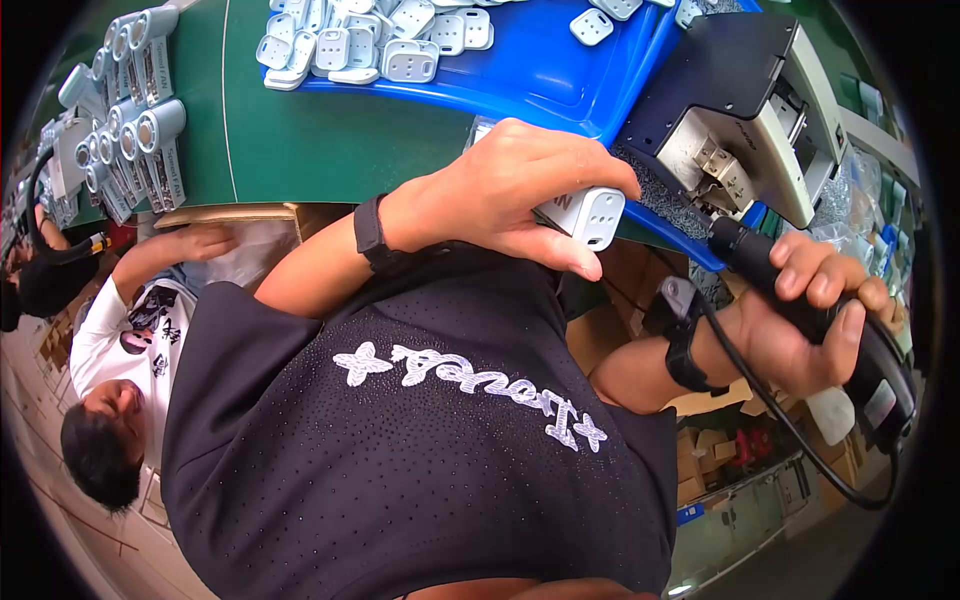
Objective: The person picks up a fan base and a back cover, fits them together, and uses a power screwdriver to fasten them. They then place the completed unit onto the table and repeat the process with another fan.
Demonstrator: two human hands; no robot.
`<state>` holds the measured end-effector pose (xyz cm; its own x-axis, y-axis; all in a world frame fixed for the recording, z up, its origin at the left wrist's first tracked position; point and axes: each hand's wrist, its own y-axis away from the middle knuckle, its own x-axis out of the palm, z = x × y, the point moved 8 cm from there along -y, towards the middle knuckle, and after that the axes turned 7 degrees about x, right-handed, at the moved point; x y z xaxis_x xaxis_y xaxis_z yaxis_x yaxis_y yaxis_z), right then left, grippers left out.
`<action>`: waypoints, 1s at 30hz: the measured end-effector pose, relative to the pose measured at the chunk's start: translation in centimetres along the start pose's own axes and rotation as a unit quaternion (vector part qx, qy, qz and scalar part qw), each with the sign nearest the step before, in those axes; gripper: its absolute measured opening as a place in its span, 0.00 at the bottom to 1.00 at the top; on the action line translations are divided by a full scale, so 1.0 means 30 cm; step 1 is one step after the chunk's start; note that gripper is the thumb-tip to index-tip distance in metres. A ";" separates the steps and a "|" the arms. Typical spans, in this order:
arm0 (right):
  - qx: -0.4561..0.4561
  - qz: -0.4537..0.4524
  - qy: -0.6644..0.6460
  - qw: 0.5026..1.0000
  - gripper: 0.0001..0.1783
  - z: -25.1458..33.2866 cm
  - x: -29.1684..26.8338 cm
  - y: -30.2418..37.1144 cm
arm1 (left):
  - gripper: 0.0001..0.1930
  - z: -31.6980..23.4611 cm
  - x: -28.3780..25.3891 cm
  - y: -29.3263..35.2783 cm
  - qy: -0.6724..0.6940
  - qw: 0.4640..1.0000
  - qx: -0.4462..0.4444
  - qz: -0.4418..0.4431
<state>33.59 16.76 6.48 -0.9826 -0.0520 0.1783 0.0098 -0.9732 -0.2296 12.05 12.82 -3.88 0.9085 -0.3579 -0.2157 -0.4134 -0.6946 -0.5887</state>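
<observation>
My left hand (500, 190), with a black band at its wrist, is closed around a small white handheld fan body (600, 218). The end of that body, rounded and square with several small holes, faces right. My right hand (815, 320) grips a black corded electric screwdriver (880, 395). Its front end points up and left, close to the metal outlet (722, 165) of a black-and-white screw feeder (725, 85). Whether the bit touches the outlet, I cannot tell. A cable (770, 400) loops down from the screwdriver's rear.
A blue tray (540, 85) on the green table (340, 130) holds many pale plastic covers (410, 62). At the left stand stacked fan units (150, 130). Small grey bits lie in a blue bin under the feeder. Another person (90, 350) sits at the far left.
</observation>
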 end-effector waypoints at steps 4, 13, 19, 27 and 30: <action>0.013 -0.013 -0.086 0.996 0.18 0.101 0.075 0.051 | 0.36 0.014 -0.005 -0.007 0.000 1.000 -0.008 0.013; 0.005 0.095 -0.097 0.991 0.24 0.186 0.298 -0.015 | 0.35 0.012 -0.008 -0.002 0.001 1.000 0.001 0.003; 0.023 0.136 -0.157 0.978 0.26 0.101 0.275 -0.023 | 0.33 0.014 -0.003 0.004 0.012 1.000 0.007 -0.015; 0.001 0.086 -0.132 0.987 0.22 0.092 0.216 -0.011 | 0.34 0.013 -0.010 0.011 0.022 0.999 0.032 -0.036; -0.037 0.031 -0.052 0.998 0.17 0.125 0.129 0.003 | 0.34 0.015 -0.004 0.007 0.031 0.999 0.023 -0.031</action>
<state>30.49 15.62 10.74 -0.9562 -0.1371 0.2585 0.0515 -0.9485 -0.3125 11.89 12.99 -4.34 0.9264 -0.3533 -0.1302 -0.3514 -0.6873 -0.6357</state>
